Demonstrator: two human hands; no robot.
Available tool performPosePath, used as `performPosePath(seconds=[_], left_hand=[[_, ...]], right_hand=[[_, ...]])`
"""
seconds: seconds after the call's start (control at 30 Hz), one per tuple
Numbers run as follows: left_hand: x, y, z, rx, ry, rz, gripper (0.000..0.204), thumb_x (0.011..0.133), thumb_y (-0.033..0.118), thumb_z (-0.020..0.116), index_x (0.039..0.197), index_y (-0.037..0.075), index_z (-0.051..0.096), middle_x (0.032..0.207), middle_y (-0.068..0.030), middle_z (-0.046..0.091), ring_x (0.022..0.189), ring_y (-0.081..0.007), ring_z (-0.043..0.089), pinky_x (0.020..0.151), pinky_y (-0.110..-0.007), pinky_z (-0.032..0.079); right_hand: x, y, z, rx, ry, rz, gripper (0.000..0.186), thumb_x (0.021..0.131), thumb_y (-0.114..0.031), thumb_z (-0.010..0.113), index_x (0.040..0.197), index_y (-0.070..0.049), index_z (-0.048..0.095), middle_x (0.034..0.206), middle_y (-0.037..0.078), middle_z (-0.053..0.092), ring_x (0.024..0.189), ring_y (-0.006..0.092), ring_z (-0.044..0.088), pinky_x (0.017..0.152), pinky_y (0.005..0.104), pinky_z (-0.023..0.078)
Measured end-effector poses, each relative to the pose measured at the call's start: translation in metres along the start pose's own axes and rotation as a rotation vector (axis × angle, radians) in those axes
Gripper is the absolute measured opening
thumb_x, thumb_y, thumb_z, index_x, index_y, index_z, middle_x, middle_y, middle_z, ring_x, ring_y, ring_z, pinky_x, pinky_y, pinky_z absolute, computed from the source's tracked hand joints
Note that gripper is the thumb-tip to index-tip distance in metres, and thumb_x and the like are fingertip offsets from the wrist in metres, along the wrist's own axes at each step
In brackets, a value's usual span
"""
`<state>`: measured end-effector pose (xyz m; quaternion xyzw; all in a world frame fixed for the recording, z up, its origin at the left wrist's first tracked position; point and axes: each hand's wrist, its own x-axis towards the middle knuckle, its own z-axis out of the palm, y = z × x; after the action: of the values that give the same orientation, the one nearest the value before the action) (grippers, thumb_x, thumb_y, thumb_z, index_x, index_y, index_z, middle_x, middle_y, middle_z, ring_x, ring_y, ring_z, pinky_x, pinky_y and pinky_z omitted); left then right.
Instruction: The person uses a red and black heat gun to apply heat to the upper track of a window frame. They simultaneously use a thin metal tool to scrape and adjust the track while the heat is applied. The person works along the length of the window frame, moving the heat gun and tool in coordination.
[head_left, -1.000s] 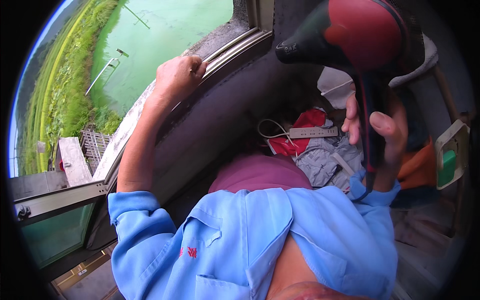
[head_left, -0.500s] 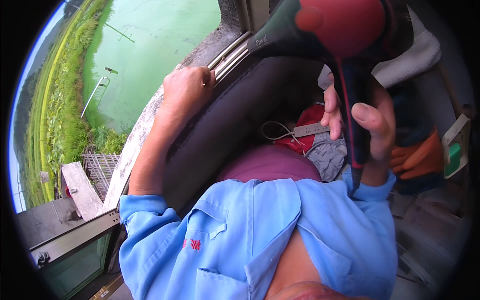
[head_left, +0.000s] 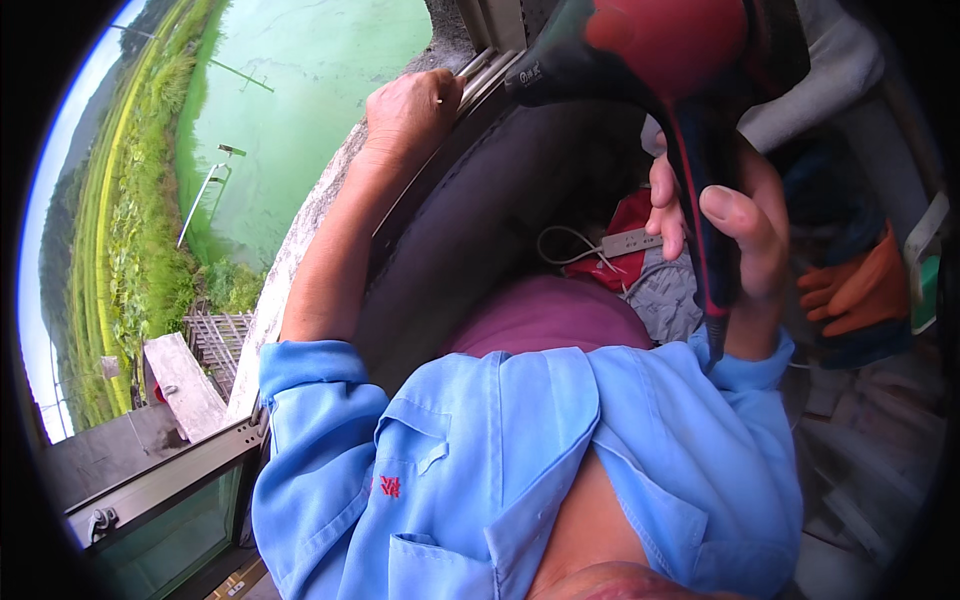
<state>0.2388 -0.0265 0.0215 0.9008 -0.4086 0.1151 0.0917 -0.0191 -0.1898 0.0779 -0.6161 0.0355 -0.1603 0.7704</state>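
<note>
My right hand (head_left: 755,225) is wrapped round the handle of a red and black hair dryer (head_left: 668,45). The dryer stands upright in front of me, its nozzle pointing left over the window's edge. Over at the window, my left hand (head_left: 412,112) is closed in a fist against the metal window track (head_left: 488,75). A tiny pale tip shows at its fingers; what it belongs to is hidden. Dark padded material (head_left: 480,190) lies along the inside of the sill, just right of my left forearm.
A power strip (head_left: 632,242) with a white cord rests on red and grey cloth. Orange gloves (head_left: 860,285) hang at the right, near a white and green object (head_left: 925,270). An opened window sash (head_left: 170,485) juts out lower left. Green water (head_left: 310,110) lies outside.
My left hand has slid forward and right along the window track, still closed. The hair dryer stays in my right hand, shifted slightly. The whole view has turned a little.
</note>
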Motion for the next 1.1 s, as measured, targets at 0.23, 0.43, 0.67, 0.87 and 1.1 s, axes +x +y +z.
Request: performPosePath(seconds=[0.23, 0.43, 0.67, 0.87, 1.1], left_hand=[[-0.056, -0.015, -0.074, -0.136, -0.24, -0.104, 0.036, 0.091, 0.035, 0.054, 0.069, 0.007, 0.057, 0.058, -0.0119, 0.055, 0.058, -0.0315, 0.056, 0.056, -0.04, 0.043], [-0.072, -0.009, -0.059, -0.132, -0.038, 0.112, 0.032, 0.088, 0.029, 0.057, 0.066, 0.006, 0.057, 0.056, -0.0117, 0.053, 0.058, -0.0318, 0.056, 0.055, -0.041, 0.044], [-0.009, -0.019, -0.024, -0.103, -0.195, 0.147, 0.033, 0.089, 0.036, 0.052, 0.072, 0.01, 0.064, 0.065, -0.0123, 0.061, 0.065, -0.0327, 0.06, 0.059, -0.043, 0.047], [0.019, 0.009, -0.013, -0.05, -0.111, 0.208, 0.017, 0.079, 0.028, 0.057, 0.075, 0.016, 0.068, 0.072, -0.0113, 0.065, 0.075, -0.0313, 0.064, 0.066, -0.042, 0.05], [-0.014, 0.007, -0.038, 0.045, -0.265, 0.197, 0.013, 0.072, 0.017, 0.061, 0.078, 0.021, 0.07, 0.075, -0.01, 0.066, 0.077, -0.0277, 0.066, 0.068, -0.038, 0.05]], right_hand=[[-0.017, -0.008, -0.004, -0.038, 0.091, -0.032, 0.051, 0.073, -0.022, 0.055, 0.111, 0.011, 0.047, 0.083, 0.016, 0.058, 0.057, 0.0149, 0.057, 0.064, 0.0278, 0.049], [-0.017, -0.012, 0.004, -0.092, 0.075, -0.039, 0.051, 0.074, -0.024, 0.055, 0.109, 0.012, 0.046, 0.084, 0.016, 0.057, 0.057, 0.0154, 0.056, 0.066, 0.0289, 0.049], [-0.008, -0.027, 0.013, -0.163, 0.074, -0.052, 0.045, 0.076, -0.024, 0.054, 0.103, 0.011, 0.048, 0.084, 0.016, 0.058, 0.058, 0.015, 0.057, 0.065, 0.0289, 0.049], [0.0, -0.032, 0.027, -0.235, 0.094, -0.091, 0.043, 0.075, -0.025, 0.054, 0.1, 0.01, 0.049, 0.082, 0.016, 0.058, 0.057, 0.0148, 0.056, 0.064, 0.0287, 0.049], [-0.002, -0.032, 0.036, -0.239, 0.135, -0.045, 0.047, 0.07, -0.025, 0.057, 0.1, 0.01, 0.049, 0.081, 0.016, 0.057, 0.055, 0.0159, 0.056, 0.062, 0.029, 0.049]])
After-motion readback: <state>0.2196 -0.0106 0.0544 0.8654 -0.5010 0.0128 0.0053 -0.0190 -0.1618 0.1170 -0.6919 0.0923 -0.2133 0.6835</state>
